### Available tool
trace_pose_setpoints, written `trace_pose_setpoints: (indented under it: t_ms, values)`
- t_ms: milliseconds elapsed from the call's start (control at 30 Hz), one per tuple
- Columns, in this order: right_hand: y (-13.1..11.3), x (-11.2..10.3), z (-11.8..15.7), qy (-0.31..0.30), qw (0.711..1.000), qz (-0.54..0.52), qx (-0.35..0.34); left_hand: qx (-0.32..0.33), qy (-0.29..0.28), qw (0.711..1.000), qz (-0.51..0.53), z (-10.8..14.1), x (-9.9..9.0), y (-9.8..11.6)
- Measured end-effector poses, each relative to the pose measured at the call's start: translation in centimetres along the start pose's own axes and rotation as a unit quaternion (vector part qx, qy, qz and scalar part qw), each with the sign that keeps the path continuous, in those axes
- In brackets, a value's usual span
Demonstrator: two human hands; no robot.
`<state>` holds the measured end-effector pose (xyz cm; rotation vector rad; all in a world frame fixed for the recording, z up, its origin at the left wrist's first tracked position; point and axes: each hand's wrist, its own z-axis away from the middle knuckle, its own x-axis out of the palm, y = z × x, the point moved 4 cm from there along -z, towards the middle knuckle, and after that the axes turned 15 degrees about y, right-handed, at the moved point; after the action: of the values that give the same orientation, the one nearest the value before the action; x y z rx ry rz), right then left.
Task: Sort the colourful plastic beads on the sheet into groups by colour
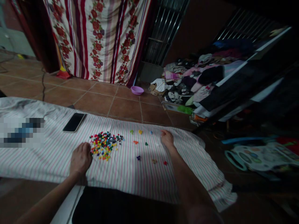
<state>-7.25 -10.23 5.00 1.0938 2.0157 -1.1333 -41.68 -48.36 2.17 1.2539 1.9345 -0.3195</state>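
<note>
A pile of small colourful plastic pieces [105,144] lies on a striped cloth [112,180]. My left hand [81,157] rests at the pile's left edge, its fingers curled in; whatever they may hold is hidden. To the right, my right hand [167,139] hovers over or touches the cloth, fingers drawn together in a pinch, and its contents cannot be made out. Near it are a blue piece [151,132] and a dark green cluster [146,143]. Small groups lie apart: yellow pieces [140,132], orange pieces [135,142], purple pieces [138,158], tan pieces [154,161] and red pieces [165,163].
A phone [74,122] lies on the cloth left of the pile. A blurred-out item [23,132] is farther left. Beyond the cloth are a tiled floor [93,101], a purple basin [137,90], a floral curtain [98,40] and heaped clothes [187,79].
</note>
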Motion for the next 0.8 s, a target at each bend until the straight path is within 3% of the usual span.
trace_pose_setpoints:
  t_ms: [167, 333, 567, 800]
  values:
    - [-5.2, 0.2, 2.3, 0.025, 0.989, -0.137, -0.059, -0.055, 0.012, 0.997, 0.052, -0.2, -0.1, 0.1]
    - [-12.5, 0.5, 7.1, -0.082, 0.972, -0.193, -0.102, -0.084, 0.027, 0.995, 0.055, 0.0, 0.4, -0.3]
    - [-21.4, 1.9, 15.6, -0.2, 0.925, -0.257, -0.195, -0.112, 0.049, 0.99, 0.069, 0.5, 1.2, -0.9]
    - [-28.5, 2.4, 21.3, -0.278, 0.902, -0.202, -0.262, -0.122, 0.062, 0.987, 0.083, 0.6, 1.4, -1.1]
